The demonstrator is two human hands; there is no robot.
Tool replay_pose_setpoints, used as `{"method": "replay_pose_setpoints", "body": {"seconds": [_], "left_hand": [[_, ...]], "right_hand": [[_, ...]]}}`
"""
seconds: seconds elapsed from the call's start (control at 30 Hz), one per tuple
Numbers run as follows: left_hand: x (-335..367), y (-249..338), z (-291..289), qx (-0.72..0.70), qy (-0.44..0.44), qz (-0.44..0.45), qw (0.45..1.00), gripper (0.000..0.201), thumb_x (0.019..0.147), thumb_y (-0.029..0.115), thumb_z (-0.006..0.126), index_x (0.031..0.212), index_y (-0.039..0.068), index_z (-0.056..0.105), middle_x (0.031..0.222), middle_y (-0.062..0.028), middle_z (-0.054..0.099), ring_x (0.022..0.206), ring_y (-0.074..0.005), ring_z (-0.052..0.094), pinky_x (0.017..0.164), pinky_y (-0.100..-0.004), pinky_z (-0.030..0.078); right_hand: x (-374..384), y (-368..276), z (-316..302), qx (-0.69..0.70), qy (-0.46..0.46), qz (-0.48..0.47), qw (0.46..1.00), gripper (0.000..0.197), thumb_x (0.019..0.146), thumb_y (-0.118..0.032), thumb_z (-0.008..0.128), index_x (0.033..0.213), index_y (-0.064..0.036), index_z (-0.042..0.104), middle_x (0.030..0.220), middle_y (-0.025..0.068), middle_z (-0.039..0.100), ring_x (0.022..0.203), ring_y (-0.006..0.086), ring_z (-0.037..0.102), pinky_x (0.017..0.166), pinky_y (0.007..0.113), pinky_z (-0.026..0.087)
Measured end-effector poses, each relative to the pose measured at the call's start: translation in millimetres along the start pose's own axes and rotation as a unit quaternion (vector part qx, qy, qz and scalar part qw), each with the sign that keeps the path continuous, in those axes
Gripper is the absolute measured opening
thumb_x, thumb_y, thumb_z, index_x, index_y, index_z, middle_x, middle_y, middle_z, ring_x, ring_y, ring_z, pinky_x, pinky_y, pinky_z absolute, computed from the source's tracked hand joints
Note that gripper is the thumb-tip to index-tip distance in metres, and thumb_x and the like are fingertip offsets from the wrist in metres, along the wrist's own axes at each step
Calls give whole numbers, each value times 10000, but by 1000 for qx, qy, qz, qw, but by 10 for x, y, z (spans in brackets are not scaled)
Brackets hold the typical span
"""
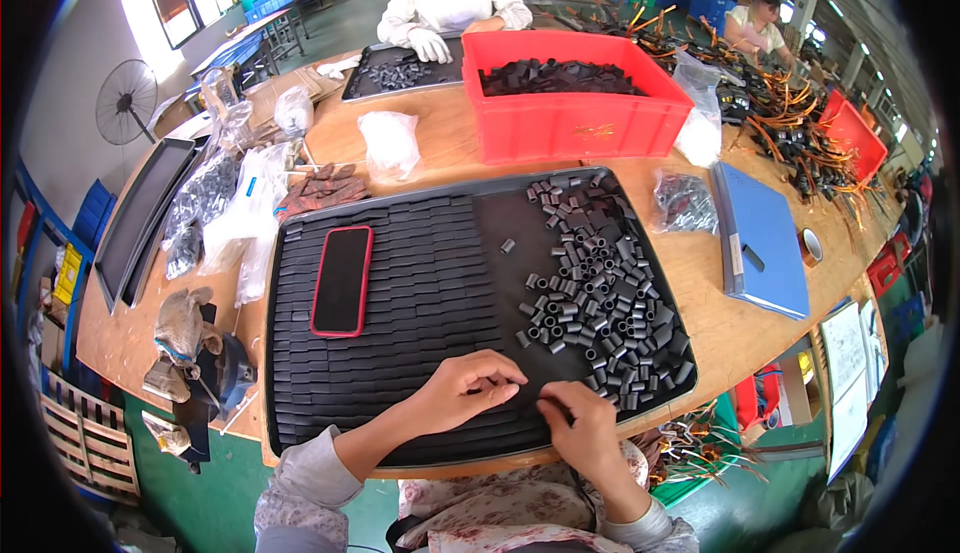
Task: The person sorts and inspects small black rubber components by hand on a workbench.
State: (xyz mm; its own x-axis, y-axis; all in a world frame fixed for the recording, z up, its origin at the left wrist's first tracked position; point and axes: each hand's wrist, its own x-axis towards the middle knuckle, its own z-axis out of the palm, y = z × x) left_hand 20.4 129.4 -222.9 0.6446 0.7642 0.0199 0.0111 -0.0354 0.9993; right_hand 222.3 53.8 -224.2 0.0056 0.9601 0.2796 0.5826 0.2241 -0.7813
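Observation:
A large black tray (515,223) lies in front of me. Its left part is covered by tight rows of flat black pieces (420,253); on its right is a loose heap of short black tubes (600,293). My left hand (468,385) hovers over the tray's near middle, fingers curled and fingertips pressed together. Close to its right, my right hand (582,423) is curled with thumb and forefinger pinched, near the heap's lower left. Whatever the fingertips hold, if anything, is too small to make out. A red-edged phone (341,281) rests on the rows.
Beyond the tray stands a red bin (580,133) of black parts. A blue binder (755,253) and a cup (811,245) lie right; plastic bags (240,213) and gloves (185,328) lie left. Across the table, a white-gloved person (455,3) works at another tray (360,83).

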Motion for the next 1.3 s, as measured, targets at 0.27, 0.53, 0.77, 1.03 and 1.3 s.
{"method": "replay_pose_setpoints", "body": {"seconds": [0.27, 0.53, 0.77, 1.03, 1.3], "left_hand": [[25, 100, 74, 168, -46, 33, 984, 197, 906, 128, 669, 1092, 67, 686, 1116, -57, 672, 919, -160, 624, 703, -260, 525], [-41, 15, 229, 340, -63, 173, 922, 217, 865, 196, 698, 1069, 121, 717, 1115, -7, 683, 880, -226, 531, 819, -330, 453], [-65, -31, 181, 325, -62, 168, 929, 154, 878, 185, 691, 1008, 112, 730, 1014, -17, 695, 859, -211, 559, 790, -319, 463], [-56, 107, 199, 170, -42, 5, 984, 325, 851, 241, 730, 1135, 92, 678, 1007, -38, 671, 913, -193, 576, 779, -313, 470], [-83, 224, 95, -56, -8, -57, 997, 76, 899, 9, 596, 826, 22, 577, 888, -103, 664, 620, -103, 573, 570, -234, 475]], "right_hand": [[101, 38, -353, -37, 58, -28, 997, 191, 742, 7, 734, 921, -32, 679, 838, 120, 668, 782, 293, 631, 689, 344, 492], [-78, 502, -1172, -294, 236, 90, 922, 256, 674, 28, 728, 906, -41, 645, 909, 124, 630, 892, 351, 568, 776, 425, 459], [-146, 468, -1059, -128, 237, 121, 955, 193, 692, 41, 732, 841, -33, 634, 800, 124, 632, 771, 325, 609, 672, 412, 493], [-69, -99, -36, 147, 62, -48, 986, 167, 797, 26, 709, 949, -13, 652, 909, 111, 679, 802, 240, 673, 706, 305, 538], [57, 129, -169, -202, 46, -110, 972, 322, 772, -115, 733, 1072, -70, 625, 1011, 73, 609, 956, 254, 571, 814, 356, 498]]}}
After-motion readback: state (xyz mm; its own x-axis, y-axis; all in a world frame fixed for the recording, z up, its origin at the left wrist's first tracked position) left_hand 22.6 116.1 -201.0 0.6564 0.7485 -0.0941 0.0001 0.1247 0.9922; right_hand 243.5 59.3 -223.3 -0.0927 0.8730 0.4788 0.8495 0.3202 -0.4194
